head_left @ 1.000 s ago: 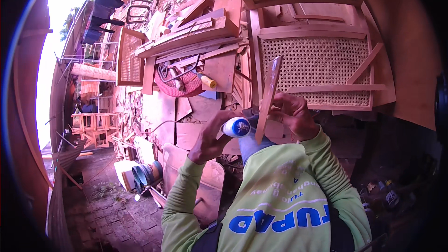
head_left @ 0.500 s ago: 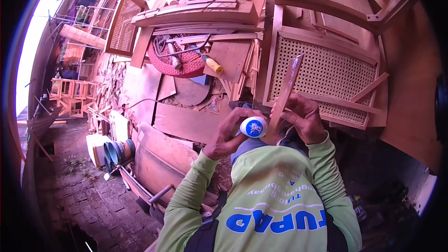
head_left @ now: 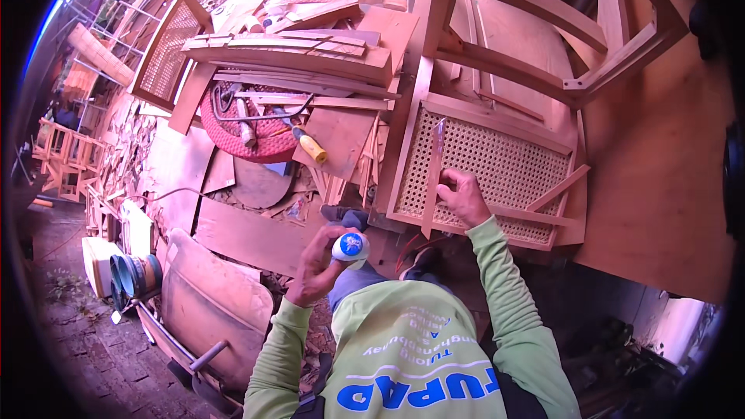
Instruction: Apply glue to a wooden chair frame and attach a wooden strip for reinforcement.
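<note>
Fingers on the right hand (head_left: 466, 200) are pinched nearly together, thumb included, on the edge of a thin wood strip (head_left: 436, 151). Looks like a light hold, nowhere near a full fist. To the left of that and closer to the body, the left hand (head_left: 314, 268) is curled around a white bottle (head_left: 351, 245), blue end facing up at the camera, no real gap between palm and bottle.

So the strip is right at the right hand's fingertips, over the left part of the cane panel (head_left: 497, 163). Can't tell if it actually touches the weave. Its far end has a shiny streak, maybe glue, but don't quote me.

As for progress, I'd call it partway. The panel already has its weave in and a frame around it. Just right of the pinching hand, a long slat (head_left: 535, 216) lies along the near edge, and past that a short slat (head_left: 560, 188) sits slanted across the corner. Both look loose to me, though I can't confirm. The strip in hand isn't settled anywhere yet.

Beyond the left hand there's a yellow-handled tool (head_left: 313, 147), lying unused.
</note>
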The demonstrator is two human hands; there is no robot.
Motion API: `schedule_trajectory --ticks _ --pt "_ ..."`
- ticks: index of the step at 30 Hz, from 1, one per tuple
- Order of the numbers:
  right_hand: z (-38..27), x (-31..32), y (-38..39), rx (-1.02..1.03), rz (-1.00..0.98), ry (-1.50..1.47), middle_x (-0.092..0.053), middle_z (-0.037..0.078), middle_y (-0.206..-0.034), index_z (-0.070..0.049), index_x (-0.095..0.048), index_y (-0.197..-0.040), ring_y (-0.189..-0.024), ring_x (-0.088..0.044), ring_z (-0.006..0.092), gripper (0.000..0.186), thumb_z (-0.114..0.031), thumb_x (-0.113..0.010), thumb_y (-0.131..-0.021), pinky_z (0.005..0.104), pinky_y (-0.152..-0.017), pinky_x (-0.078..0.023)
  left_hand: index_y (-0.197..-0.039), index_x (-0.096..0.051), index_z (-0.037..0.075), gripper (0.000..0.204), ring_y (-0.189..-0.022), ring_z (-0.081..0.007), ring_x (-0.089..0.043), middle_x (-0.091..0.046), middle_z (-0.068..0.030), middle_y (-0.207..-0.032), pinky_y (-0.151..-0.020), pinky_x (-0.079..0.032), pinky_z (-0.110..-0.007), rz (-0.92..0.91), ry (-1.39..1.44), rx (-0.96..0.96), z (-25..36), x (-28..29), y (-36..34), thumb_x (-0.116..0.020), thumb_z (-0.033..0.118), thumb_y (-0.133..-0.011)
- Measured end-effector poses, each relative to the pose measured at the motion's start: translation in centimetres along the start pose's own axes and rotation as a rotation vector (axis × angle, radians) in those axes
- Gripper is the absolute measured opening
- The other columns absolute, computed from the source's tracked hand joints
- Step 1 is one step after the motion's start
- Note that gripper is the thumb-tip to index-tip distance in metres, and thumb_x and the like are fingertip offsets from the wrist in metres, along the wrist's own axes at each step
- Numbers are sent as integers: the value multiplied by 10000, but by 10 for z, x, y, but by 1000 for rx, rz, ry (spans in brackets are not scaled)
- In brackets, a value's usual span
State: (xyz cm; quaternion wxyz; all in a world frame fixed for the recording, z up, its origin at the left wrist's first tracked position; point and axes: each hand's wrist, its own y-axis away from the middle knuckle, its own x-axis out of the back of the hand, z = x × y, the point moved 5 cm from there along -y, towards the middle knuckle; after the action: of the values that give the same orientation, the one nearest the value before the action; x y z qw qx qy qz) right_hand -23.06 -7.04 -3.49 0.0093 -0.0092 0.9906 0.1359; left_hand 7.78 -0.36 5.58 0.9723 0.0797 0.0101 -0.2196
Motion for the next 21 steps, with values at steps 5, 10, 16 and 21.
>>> schedule_trajectory --ticks 5,10,16,21 --pt "22 -11 -15 0 43 130 -703 75 -813 51 -671 -912 -744 -707 141 65 8 -636 -879 311 -669 -614 -1326 -491 26 469 -1241 -216 -596 -604 -129 -1329 -1081 -467 -363 22 42 53 -12 -1 4 -620 -126 -902" --pt "5 -16 -28 86 227 569 -713 147 -782 20 -668 -883 -691 -725 250 65 -25 -675 -837 368 -650 -596 -1314 -490 40 464 -1211 -225 -618 -619 -130 -1300 -1058 -489 -379 11 51 33 -12 -1 -4 -639 -124 -906" --pt "-15 -25 -21 291 407 925 -637 155 -933 -15 -631 -979 -782 -669 327 229 -41 -753 -787 412 -716 -546 -1326 -503 45 466 -1224 -219 -600 -605 -126 -1316 -1056 -488 -372 34 77 14 10 -2 -11 -652 -104 -909" --pt "-87 -64 36 396 -339 355 -566 160 -1269 2 -484 -1415 -1188 -618 305 735 -18 -818 -761 396 -980 -522 -1339 -535 54 470 -1243 -191 -573 -581 -98 -1296 -1067 -465 -337 100 -137 -233 30 -17 -36 -666 -102 -915"
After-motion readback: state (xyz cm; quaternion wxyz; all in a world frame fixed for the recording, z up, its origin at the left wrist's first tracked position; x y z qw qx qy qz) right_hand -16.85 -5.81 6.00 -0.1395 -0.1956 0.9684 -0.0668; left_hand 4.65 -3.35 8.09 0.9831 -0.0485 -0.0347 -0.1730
